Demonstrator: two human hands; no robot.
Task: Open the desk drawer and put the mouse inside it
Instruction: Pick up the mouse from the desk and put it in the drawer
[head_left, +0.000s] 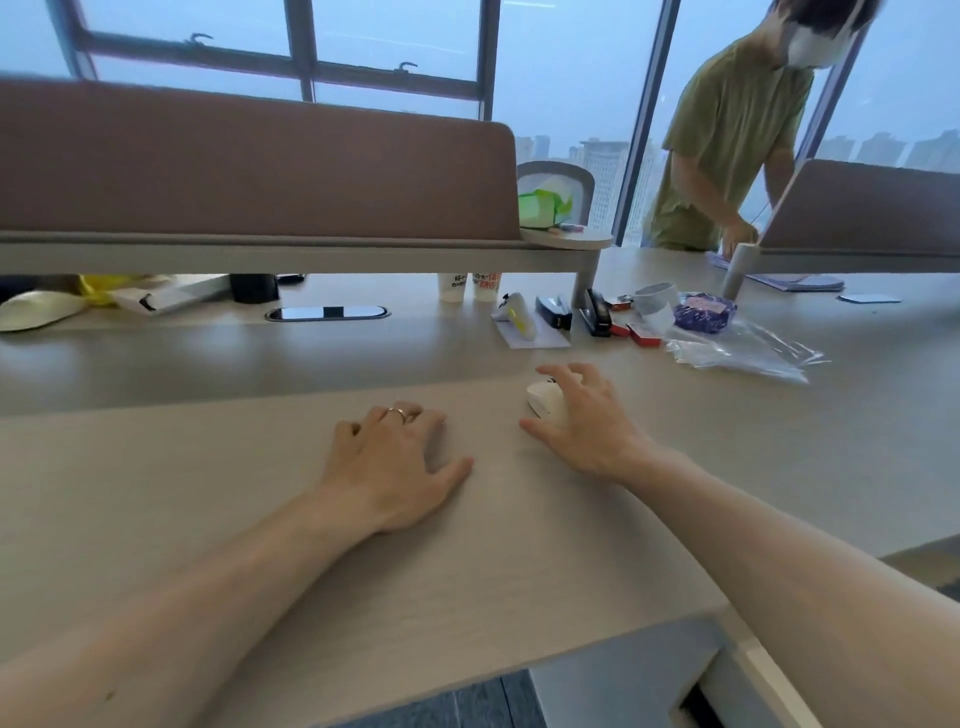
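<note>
A: right hand (587, 421) fingers curled over white mouse (544, 401) on desk (208, 467), gripping, likely to lift
B: left hand (397, 460) flat, fingers spread, empty; probably bracing. drawer (644, 686) below right

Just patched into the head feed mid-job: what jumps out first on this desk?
Two bare forearms reach across the pale desk: the right hand is cupped over the white mouse, while the left hand, wearing a ring, lies flat beside it. Behind the mouse sits a clutter of staplers, small boxes and a clear plastic bag. A drawer under the near right edge looks pulled out.
</note>
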